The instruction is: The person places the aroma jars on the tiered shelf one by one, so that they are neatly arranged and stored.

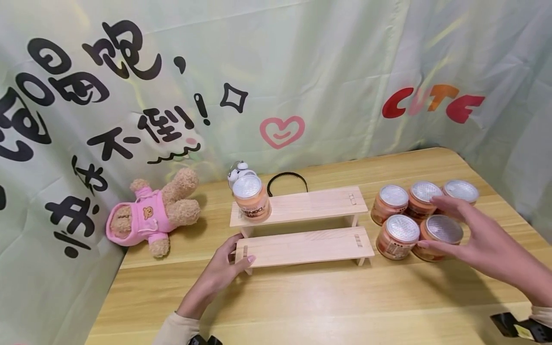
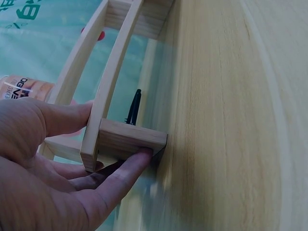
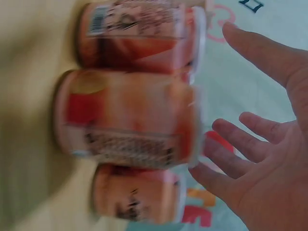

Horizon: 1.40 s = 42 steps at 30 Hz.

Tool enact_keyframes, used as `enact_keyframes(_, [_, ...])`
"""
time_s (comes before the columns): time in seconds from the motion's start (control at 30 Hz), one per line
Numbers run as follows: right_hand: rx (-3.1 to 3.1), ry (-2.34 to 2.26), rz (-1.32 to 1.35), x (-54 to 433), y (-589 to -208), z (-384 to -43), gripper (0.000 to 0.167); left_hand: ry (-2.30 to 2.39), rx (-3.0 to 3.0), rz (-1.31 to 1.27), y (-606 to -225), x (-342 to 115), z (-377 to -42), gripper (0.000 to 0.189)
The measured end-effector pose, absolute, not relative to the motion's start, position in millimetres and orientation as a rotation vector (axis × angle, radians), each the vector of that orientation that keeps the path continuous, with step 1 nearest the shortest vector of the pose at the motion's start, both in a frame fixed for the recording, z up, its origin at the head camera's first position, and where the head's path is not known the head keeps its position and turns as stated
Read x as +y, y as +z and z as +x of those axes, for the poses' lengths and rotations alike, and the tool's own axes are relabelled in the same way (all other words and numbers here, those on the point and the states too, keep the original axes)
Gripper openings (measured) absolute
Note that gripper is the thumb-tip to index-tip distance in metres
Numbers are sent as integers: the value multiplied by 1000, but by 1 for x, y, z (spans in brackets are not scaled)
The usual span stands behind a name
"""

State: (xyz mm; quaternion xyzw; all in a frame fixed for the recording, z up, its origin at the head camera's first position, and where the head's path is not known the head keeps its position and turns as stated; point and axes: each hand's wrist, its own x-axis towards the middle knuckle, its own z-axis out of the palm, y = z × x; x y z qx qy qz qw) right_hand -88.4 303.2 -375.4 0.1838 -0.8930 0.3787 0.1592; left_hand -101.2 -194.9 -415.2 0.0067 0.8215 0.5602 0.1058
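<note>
On wooden table [image 1: 302,302] before curtain [image 1: 336,72]: pinching wooden stand [image 1: 302,247] at its left end with left hand [image 1: 226,266], holding right hand [image 1: 478,235] spread wide near five orange jars [image 1: 394,247], with sixth jar [image 1: 254,206] on rear step.

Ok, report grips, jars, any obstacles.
Left grip holds front shelf. Right grip near five jars, holding nothing. Sixth jar on rear shelf. Possible snag: jars crowded.

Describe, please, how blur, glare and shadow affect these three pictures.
Head view: glare on the jar lids, pale sheen on the table, shadow below the right hand; left wrist view: dim, but the shelf fairly clear; right wrist view: dim, the jars blurred.
</note>
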Motion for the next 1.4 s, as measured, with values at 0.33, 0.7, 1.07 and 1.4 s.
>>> enact_keyframes(0.33, [-2562,1192,366,324,-416,-81,99,1652,2418,17,-414,-197,-100,63])
enact_keyframes(0.7, [-2581,1289,295,327,-435,-80,80,1659,2425,42,-416,-199,-101,61])
enact_keyframes(1.07, [-2541,1301,353,329,-436,-80,75,1679,2414,56,-417,-197,-101,61])
enact_keyframes(1.4, [-2563,1298,306,334,-415,-77,70,1674,2410,40,-417,-196,-101,62])
